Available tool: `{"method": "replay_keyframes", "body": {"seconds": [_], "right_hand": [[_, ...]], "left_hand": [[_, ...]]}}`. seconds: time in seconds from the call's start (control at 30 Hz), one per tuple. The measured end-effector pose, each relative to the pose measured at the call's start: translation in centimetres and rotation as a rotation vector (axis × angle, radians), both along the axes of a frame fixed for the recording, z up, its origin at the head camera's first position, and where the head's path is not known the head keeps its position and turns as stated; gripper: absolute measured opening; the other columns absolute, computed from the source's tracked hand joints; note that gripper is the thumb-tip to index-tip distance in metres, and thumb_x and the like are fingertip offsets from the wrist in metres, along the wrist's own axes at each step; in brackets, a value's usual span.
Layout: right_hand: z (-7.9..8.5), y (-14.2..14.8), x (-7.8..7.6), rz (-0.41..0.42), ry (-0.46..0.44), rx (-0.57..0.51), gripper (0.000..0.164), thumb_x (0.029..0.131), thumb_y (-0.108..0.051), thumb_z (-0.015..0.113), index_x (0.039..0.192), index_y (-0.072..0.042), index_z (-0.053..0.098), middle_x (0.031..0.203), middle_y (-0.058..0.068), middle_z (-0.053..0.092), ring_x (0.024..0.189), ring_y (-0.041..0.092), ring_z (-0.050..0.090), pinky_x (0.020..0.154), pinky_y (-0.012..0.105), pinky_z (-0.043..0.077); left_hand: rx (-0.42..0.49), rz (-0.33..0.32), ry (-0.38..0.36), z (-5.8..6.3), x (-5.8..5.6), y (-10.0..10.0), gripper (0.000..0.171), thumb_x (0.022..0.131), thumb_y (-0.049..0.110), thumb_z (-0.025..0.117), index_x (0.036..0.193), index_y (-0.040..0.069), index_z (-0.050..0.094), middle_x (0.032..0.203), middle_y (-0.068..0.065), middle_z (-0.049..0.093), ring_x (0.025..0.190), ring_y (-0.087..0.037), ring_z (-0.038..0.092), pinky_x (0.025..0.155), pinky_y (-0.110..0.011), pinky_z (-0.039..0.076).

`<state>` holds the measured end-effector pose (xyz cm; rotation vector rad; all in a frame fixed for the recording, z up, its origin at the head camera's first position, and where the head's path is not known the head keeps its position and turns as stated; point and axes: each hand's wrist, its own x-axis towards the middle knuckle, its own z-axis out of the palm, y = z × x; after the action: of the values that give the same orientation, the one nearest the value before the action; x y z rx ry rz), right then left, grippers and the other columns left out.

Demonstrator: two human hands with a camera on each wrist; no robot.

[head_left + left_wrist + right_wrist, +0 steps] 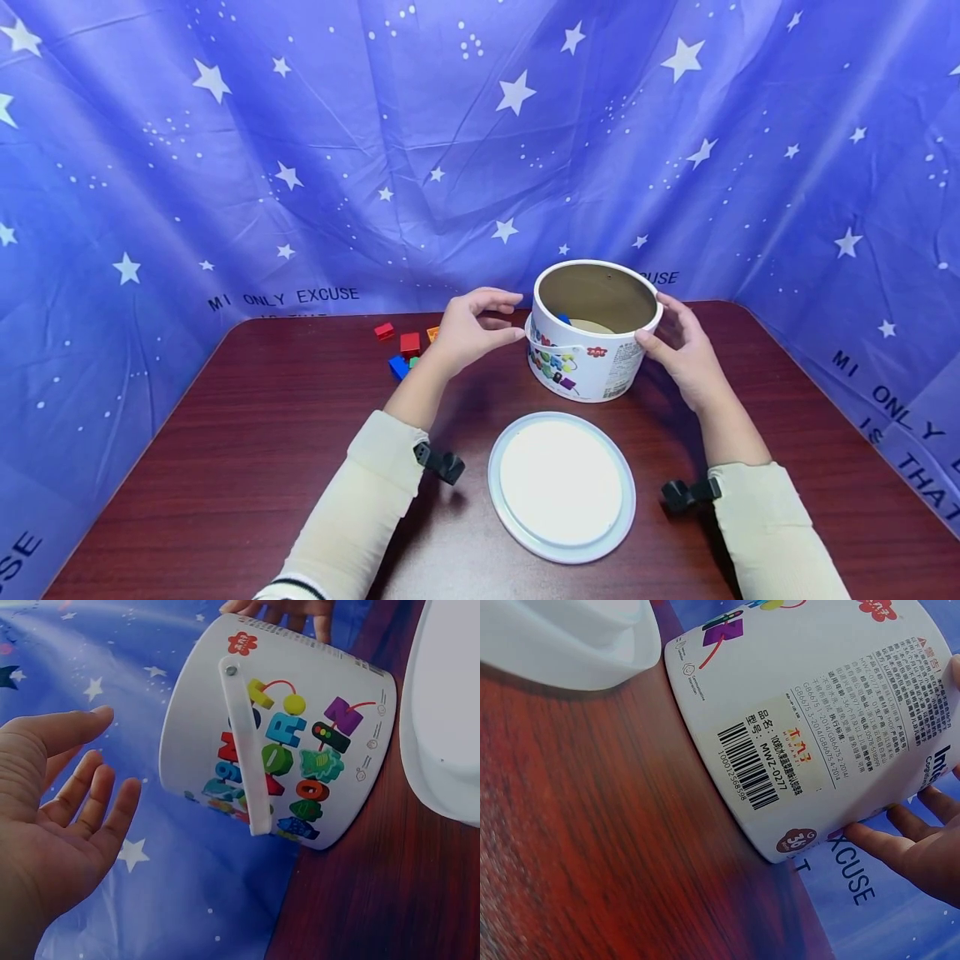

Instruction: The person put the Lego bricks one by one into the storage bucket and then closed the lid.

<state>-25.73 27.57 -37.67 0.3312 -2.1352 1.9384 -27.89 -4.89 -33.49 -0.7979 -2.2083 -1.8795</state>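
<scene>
A white round bucket (573, 375) with colourful printing stands on the table, its top uncovered. Inside it a blue piece (564, 318) shows near the left wall. My right hand (678, 350) rests on the bucket's right side, thumb by the rim and fingers (881, 847) spread along the outer wall. To the left of the bucket, my left hand (480, 329) has its fingers loosely bent, with a gap to the wall in the left wrist view. The bucket's white handle (247, 750) hangs down on that side. In front lies a white round lid (561, 483).
Left of the bucket, behind my left hand, lie several small blocks, among them a red block (410, 344) and a blue block (399, 367). A blue curtain with stars (337, 167) surrounds the dark red wooden table (225, 467) at the back and sides.
</scene>
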Motion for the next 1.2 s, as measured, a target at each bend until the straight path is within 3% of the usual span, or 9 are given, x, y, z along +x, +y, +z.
{"method": "replay_keyframes", "body": {"seconds": [0.4,0.53,0.73,0.83,1.0,1.2], "right_hand": [[0.0,-0.1,-0.1,0.005,0.003,-0.009,0.069,0.093,-0.004,0.063,0.152,-0.006,0.027,0.140,0.024,0.035,0.125,0.033,0.040,0.081,0.014,0.050],[-0.1,-0.1,-0.1,0.008,0.005,-0.009,0.069,0.093,-0.004,0.063,0.152,-0.006,0.027,0.141,0.025,0.035,0.125,0.034,0.040,0.081,0.014,0.050],[-0.1,-0.2,0.0,0.010,0.007,-0.012,0.069,0.094,-0.004,0.062,0.152,-0.005,0.026,0.140,0.025,0.035,0.124,0.035,0.040,0.080,0.015,0.051],[-0.1,-0.2,0.0,0.012,0.011,-0.017,0.068,0.094,-0.003,0.062,0.152,-0.005,0.026,0.140,0.025,0.035,0.123,0.034,0.041,0.080,0.015,0.051],[-0.1,-0.2,0.1,0.012,0.014,-0.017,0.068,0.094,-0.003,0.062,0.152,-0.004,0.026,0.138,0.024,0.036,0.120,0.029,0.044,0.079,0.015,0.051],[-0.1,-0.1,0.1,0.011,0.015,-0.019,0.069,0.093,-0.003,0.063,0.151,-0.003,0.026,0.135,0.020,0.039,0.115,0.018,0.048,0.078,0.016,0.052]], "left_hand": [[0.022,0.010,0.025,-1.0,1.1,-2.4,0.043,0.075,-0.002,0.082,0.116,-0.001,0.069,0.114,-0.013,0.065,0.105,-0.033,0.061,0.086,-0.033,0.056],[0.049,0.028,0.006,-1.3,1.4,-3.3,0.043,0.074,-0.005,0.081,0.115,-0.003,0.069,0.115,-0.011,0.064,0.104,-0.029,0.061,0.087,-0.036,0.056],[0.076,0.061,-0.040,-1.6,1.8,-4.8,0.045,0.074,-0.006,0.080,0.117,-0.003,0.068,0.117,-0.015,0.062,0.107,-0.035,0.059,0.088,-0.038,0.055],[0.061,0.090,-0.050,-1.9,1.9,-5.6,0.044,0.075,-0.003,0.081,0.117,-0.001,0.068,0.117,-0.015,0.062,0.107,-0.031,0.060,0.090,-0.038,0.054],[0.069,0.114,-0.070,-2.1,2.1,-6.8,0.044,0.075,-0.004,0.080,0.118,0.000,0.068,0.118,-0.016,0.062,0.101,-0.023,0.062,0.085,-0.033,0.056],[0.096,0.139,-0.074,-2.2,2.3,-8.0,0.045,0.075,-0.006,0.079,0.118,-0.003,0.067,0.117,-0.018,0.062,0.101,-0.023,0.063,0.082,-0.031,0.057]]}}
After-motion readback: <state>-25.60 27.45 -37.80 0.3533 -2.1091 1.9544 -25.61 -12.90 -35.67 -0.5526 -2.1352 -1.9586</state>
